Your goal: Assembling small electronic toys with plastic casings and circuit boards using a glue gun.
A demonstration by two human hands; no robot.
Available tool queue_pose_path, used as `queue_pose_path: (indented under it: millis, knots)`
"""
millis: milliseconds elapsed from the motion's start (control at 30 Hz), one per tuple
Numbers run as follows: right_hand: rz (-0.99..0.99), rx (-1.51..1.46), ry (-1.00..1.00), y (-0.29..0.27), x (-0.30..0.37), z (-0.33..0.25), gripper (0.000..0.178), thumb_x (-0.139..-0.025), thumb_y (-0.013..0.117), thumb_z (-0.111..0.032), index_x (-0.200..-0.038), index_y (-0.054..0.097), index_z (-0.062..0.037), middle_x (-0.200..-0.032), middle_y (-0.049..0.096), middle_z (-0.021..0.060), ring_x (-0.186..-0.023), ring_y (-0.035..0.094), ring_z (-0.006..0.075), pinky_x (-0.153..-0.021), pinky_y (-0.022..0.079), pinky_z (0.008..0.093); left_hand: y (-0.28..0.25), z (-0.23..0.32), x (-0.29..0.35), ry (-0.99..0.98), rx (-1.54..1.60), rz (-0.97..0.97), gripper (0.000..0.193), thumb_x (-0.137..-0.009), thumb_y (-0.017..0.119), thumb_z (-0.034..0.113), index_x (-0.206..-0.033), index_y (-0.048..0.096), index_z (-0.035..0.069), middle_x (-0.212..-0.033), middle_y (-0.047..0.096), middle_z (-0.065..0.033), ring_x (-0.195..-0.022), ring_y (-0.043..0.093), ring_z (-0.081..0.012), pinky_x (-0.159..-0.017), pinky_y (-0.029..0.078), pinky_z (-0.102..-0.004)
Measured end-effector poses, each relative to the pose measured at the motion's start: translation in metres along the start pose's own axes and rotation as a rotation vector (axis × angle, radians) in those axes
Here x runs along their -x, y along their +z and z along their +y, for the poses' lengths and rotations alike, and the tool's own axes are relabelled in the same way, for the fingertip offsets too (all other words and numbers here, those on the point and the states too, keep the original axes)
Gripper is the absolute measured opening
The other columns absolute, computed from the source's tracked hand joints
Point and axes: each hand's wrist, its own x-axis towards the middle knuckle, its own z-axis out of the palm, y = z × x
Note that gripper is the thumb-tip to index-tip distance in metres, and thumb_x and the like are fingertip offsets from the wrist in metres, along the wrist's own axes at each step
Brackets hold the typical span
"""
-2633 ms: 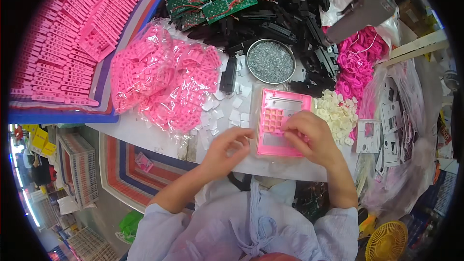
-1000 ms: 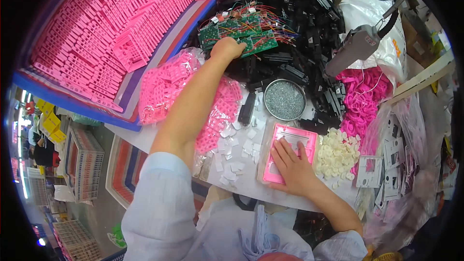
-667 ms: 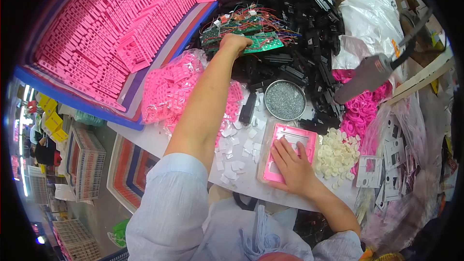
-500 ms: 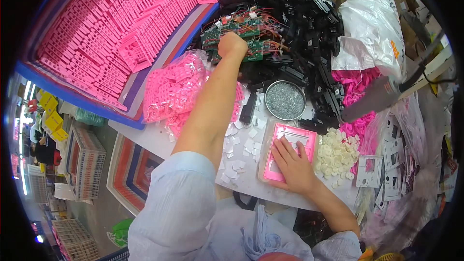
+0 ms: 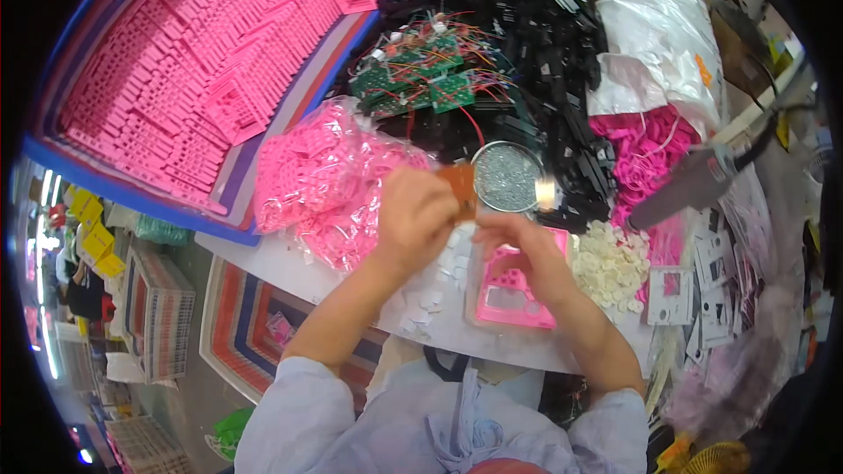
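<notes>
— Over the pink case (image 5: 516,291) on the white table (image 5: 439,333), what do the hands have?

— The left hand (image 5: 413,215) pinches a small brown board (image 5: 459,189) by its edge; the right hand (image 5: 518,246) hovers beside it, fingers curled, and I can't tell whether they grip anything.

— How should it go in well?

— I'd hold the board flat, line it up with the case's openings and keep any wires from getting trapped. The round dish of small silvery parts (image 5: 505,177) sits close, so elbows stay low.
</notes>
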Motion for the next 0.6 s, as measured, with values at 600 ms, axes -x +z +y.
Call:
queue_pose_path:
  millis: [600]
  knots:
    - [0.098,0.324,0.038,0.006,0.024,0.005,0.019,-0.097,0.063,-0.013,-0.109,0.067,0.0003,-0.086,0.068,0.0034,-0.069,0.061,0.0079,-0.062,0.051,0.0241,-0.015,0.07,0.06,-1.187,1.204,-0.161,0.037,-0.098,0.061,0.009,-0.133,0.053,0.0,-0.123,0.065,-0.0101,-0.109,0.063,-0.0141,-0.093,0.05,-0.0304]
